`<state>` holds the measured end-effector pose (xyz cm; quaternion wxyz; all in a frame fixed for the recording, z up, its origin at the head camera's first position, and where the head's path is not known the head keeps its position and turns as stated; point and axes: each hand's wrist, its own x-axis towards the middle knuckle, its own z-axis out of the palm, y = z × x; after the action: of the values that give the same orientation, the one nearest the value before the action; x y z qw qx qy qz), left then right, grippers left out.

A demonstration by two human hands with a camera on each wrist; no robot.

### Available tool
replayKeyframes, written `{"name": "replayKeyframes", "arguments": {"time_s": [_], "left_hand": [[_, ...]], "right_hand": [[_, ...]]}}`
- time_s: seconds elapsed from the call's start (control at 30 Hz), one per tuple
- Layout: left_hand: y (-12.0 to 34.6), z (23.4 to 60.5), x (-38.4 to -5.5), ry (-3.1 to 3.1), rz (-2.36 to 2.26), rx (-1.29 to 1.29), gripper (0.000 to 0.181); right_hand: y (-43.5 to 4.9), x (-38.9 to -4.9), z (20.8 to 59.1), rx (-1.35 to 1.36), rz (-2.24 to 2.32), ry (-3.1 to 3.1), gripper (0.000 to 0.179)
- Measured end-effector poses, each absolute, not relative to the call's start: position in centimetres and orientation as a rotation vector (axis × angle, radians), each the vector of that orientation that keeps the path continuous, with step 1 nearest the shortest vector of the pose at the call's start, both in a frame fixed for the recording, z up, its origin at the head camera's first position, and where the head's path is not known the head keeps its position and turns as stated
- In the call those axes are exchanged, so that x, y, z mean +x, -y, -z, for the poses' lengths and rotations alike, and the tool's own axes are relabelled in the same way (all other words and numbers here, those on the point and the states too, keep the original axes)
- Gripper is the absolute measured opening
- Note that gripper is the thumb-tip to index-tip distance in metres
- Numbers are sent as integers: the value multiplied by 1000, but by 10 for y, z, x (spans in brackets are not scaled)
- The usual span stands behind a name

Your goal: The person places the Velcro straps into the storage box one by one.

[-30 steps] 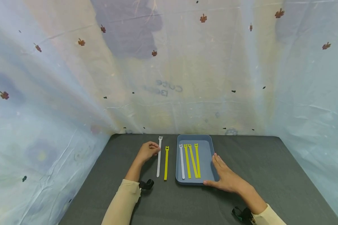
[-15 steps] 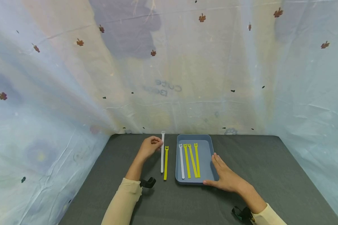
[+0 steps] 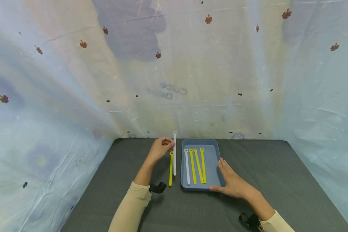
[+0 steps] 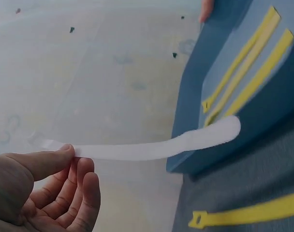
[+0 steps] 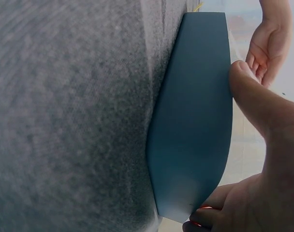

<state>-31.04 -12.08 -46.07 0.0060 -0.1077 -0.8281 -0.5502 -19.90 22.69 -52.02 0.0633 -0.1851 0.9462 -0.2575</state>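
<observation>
My left hand (image 3: 160,149) pinches a white hook-and-loop cable tie (image 3: 175,158) between thumb and fingertips, near its slotted head. The tie is held up from the table, left of a blue-grey tray (image 3: 213,161); its rounded tail points out in the left wrist view. A yellow cable tie (image 3: 170,169) lies on the table just below my left hand. Inside the tray are one white tie (image 3: 187,167) and several yellow ties (image 3: 192,167), lying side by side. With straight fingers my right hand (image 3: 233,182) rests against the tray's right side, its thumb (image 5: 246,79) on the front rim.
A dark grey cloth (image 3: 264,167) covers the table. Behind and on both sides hangs a pale printed curtain (image 3: 191,80), close to the table's far edge. Black bands (image 3: 158,187) are on both wrists.
The white tie has been lifted off the table by my left hand and carried to the right, past the loose yellow tie, toward the tray. My right hand and the tray have stayed put.
</observation>
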Motion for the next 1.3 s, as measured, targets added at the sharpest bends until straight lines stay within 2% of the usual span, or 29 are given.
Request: {"name": "replayKeyframes", "arguments": {"time_s": [0.27,0.73,1.3], "left_hand": [[97,455,-306,2582,1757,-399,17],[59,466,-303,2572,1894,-547,18],[17,472,-312,2669,1936,-574,18]], "right_hand": [[-227,-197,519,-566,789,-2849,132],[-229,-199,522,-547,781,-2860,134],[-228,-201,522,-538,790,-2839,131]]}}
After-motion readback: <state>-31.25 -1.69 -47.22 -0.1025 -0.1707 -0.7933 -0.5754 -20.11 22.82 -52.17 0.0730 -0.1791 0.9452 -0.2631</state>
